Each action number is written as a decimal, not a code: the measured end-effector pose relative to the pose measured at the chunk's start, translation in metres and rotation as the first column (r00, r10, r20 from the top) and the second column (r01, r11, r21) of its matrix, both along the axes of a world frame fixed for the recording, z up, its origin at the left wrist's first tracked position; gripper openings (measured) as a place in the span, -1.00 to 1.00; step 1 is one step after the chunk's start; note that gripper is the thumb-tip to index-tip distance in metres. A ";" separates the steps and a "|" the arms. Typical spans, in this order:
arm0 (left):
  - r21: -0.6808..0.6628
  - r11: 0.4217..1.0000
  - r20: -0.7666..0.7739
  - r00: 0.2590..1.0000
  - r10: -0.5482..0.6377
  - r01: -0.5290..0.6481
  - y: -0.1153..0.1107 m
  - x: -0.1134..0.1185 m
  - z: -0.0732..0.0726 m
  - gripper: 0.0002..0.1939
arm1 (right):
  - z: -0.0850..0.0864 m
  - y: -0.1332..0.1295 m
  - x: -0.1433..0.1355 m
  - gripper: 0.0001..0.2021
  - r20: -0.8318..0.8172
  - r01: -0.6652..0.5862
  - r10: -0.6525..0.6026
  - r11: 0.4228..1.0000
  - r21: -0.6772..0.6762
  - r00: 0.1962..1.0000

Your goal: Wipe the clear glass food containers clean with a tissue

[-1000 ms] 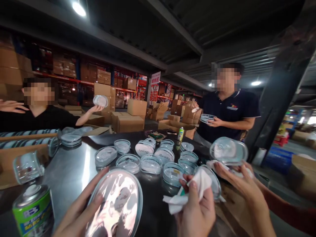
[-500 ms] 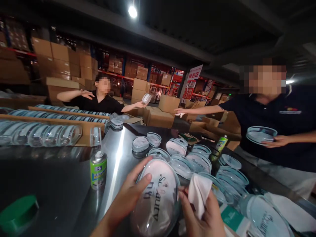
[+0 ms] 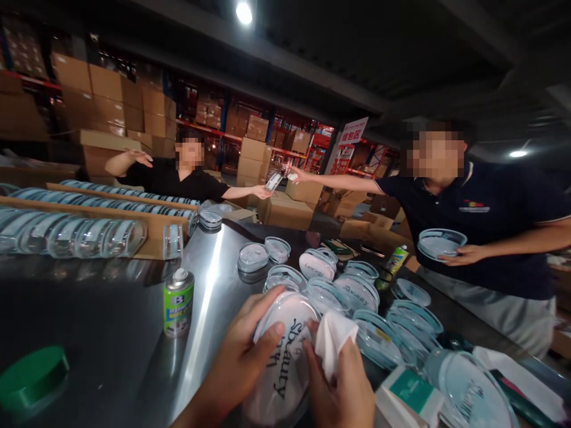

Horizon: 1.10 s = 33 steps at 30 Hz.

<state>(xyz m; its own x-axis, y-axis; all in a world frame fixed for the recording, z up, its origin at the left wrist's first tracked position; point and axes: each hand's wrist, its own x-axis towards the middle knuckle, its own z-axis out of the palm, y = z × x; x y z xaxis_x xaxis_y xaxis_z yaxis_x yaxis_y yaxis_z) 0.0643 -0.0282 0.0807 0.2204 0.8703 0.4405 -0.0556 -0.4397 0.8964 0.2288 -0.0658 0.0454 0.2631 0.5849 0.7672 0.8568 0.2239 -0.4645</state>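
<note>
My left hand [image 3: 250, 345] is closed around the left side of an oval clear plastic case [image 3: 279, 383] with "sbeauty" lettering on its white face. The case is tilted up towards me in front of my chest. In my right hand [image 3: 345, 386] a folded white cloth [image 3: 332, 342] is pinched, and its fingertips touch the case's right side. Similar oval cases [image 3: 357, 291] lie in a group beyond my hands and to the right. A small white and green box [image 3: 413, 389] sits right of my right hand.
A green spray can [image 3: 178, 303] stands on the metal table [image 3: 111, 333], with a green lid [image 3: 33, 374] at the left. Rows of cases fill a cardboard tray [image 3: 156, 241]. Two co-workers [image 3: 182, 172] [image 3: 468, 202] reach across the far side, each holding a case. Another spray can [image 3: 395, 261] lies tilted.
My right hand has moved left with the cloth, onto the case. The right co-worker has leaned left, bringing an outstretched hand close to the case the other co-worker holds out.
</note>
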 end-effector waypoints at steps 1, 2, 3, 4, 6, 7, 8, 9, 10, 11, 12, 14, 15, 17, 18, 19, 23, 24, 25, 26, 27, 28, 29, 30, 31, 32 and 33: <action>0.009 1.000 -0.010 1.000 0.012 -0.012 0.000 -0.001 0.000 -0.54 | -0.002 0.002 0.001 -0.57 0.031 0.014 -0.014 1.000 0.000 0.999; 0.016 1.000 -0.016 1.000 0.023 -0.023 0.000 -0.002 0.001 -0.54 | -0.004 0.003 0.001 -0.58 0.051 0.021 -0.021 1.000 0.003 0.998; 0.021 0.999 -0.021 0.999 0.031 -0.031 0.000 -0.002 0.001 -0.54 | -0.005 0.005 0.000 -0.59 0.063 0.028 -0.028 1.000 0.009 0.998; 0.022 0.999 -0.023 0.999 0.036 -0.036 -0.001 -0.003 0.002 -0.55 | -0.007 0.006 0.000 -0.60 0.073 0.028 -0.030 0.999 0.016 0.997; 0.025 0.999 -0.024 0.999 0.040 -0.039 -0.001 -0.004 0.002 -0.55 | -0.008 0.007 -0.002 -0.63 0.093 0.019 -0.021 0.999 0.026 0.995; 0.021 0.999 -0.025 0.999 0.043 -0.042 0.000 -0.005 0.002 -0.55 | -0.008 0.007 -0.002 -0.64 0.108 0.017 -0.021 0.999 0.030 0.994; 0.020 0.999 -0.027 0.999 0.045 -0.044 0.000 -0.005 0.001 -0.55 | -0.007 0.008 -0.003 -0.65 0.124 0.013 -0.018 0.999 0.038 0.992; 0.022 0.999 -0.034 0.998 0.046 -0.045 0.000 -0.005 0.000 -0.55 | -0.007 0.007 -0.003 -0.65 0.137 0.004 -0.011 0.999 0.051 0.990; 0.028 0.999 -0.042 0.998 0.048 -0.047 0.001 -0.005 -0.001 -0.55 | -0.006 0.007 -0.004 -0.66 0.146 -0.004 -0.006 0.998 0.065 0.989; 0.037 0.998 -0.052 0.997 0.049 -0.048 0.001 -0.004 -0.002 -0.55 | -0.006 0.007 -0.004 -0.66 0.150 -0.011 -0.001 0.997 0.079 0.989; 0.046 0.998 -0.064 0.997 0.051 -0.048 0.001 -0.004 -0.003 -0.55 | -0.005 0.008 -0.003 -0.67 0.151 -0.019 0.005 0.996 0.090 0.989; 0.060 0.997 -0.082 0.995 0.051 -0.046 0.002 -0.004 -0.004 -0.55 | -0.005 0.008 -0.002 -0.66 0.150 -0.018 0.003 0.995 0.100 0.989; 0.062 0.997 -0.091 0.995 0.051 -0.045 0.002 -0.004 -0.004 -0.55 | -0.004 0.009 0.000 -0.65 0.161 -0.008 -0.009 0.995 0.104 0.987; 0.072 0.996 -0.106 0.993 0.051 -0.043 0.003 -0.003 -0.004 -0.55 | -0.004 0.010 0.002 -0.64 0.209 0.007 -0.033 0.992 0.124 0.977; 0.077 0.996 -0.115 0.992 0.053 -0.045 0.003 -0.003 -0.004 -0.55 | -0.003 0.011 0.003 -0.64 0.232 0.010 -0.041 0.991 0.134 0.972; 0.082 0.995 -0.126 0.990 0.057 -0.047 0.003 -0.002 -0.004 -0.55 | -0.003 0.011 0.003 -0.65 0.248 0.013 -0.048 0.990 0.142 0.967; 0.098 0.994 -0.144 0.987 0.069 -0.055 0.004 0.000 -0.007 -0.55 | -0.004 0.014 0.002 -0.66 0.216 0.009 -0.044 0.987 0.161 0.975; 0.098 0.994 -0.142 0.988 0.066 -0.052 0.004 0.000 -0.008 -0.55 | -0.005 0.015 0.002 -0.66 0.204 0.001 -0.034 0.987 0.162 0.978; 0.097 0.994 -0.140 0.988 0.061 -0.048 0.005 0.000 -0.009 -0.55 | -0.006 0.016 0.002 -0.66 0.192 -0.008 -0.023 0.987 0.161 0.981; 0.095 0.995 -0.139 0.989 0.056 -0.043 0.005 0.001 -0.010 -0.55 | -0.006 0.017 0.002 -0.67 0.186 -0.019 -0.011 0.987 0.161 0.983; 0.093 0.995 -0.140 0.989 0.051 -0.039 0.006 0.001 -0.011 -0.55 | -0.006 0.018 0.002 -0.67 0.186 -0.023 -0.008 0.987 0.162 0.983; 0.094 0.995 -0.140 0.989 0.051 -0.038 0.006 0.002 -0.013 -0.55 | -0.006 0.018 0.002 -0.68 0.196 -0.021 -0.013 0.985 0.169 0.981; 0.096 0.995 -0.140 0.989 0.053 -0.040 0.007 0.002 -0.014 -0.55 | -0.004 0.018 0.003 -0.70 0.220 -0.022 -0.020 0.983 0.184 0.975; 0.098 0.994 -0.139 0.989 0.055 -0.042 0.008 0.003 -0.015 -0.55 | -0.002 0.018 0.002 -0.71 0.253 -0.019 -0.035 0.978 0.208 0.967; 0.100 0.994 -0.136 0.989 0.059 -0.045 0.008 0.004 -0.016 -0.55 | 0.001 0.018 0.002 -0.72 0.290 -0.017 -0.055 0.971 0.237 0.955; 0.102 0.994 -0.132 0.989 0.061 -0.047 0.008 0.004 -0.016 -0.55 | 0.004 0.017 0.002 -0.72 0.325 -0.017 -0.073 0.964 0.267 0.943; 0.102 0.994 -0.128 0.990 0.062 -0.049 0.008 0.004 -0.017 -0.55 | 0.006 0.017 0.002 -0.71 0.349 -0.019 -0.089 0.956 0.293 0.933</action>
<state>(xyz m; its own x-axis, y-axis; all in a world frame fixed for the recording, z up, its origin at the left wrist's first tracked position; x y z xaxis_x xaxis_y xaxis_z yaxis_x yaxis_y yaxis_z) 0.0687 -0.0198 0.0639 0.2345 0.8364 0.4954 0.0856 -0.5254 0.8465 0.2310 -0.0488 0.0515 -0.0418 0.3208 0.9462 0.9621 0.2683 -0.0484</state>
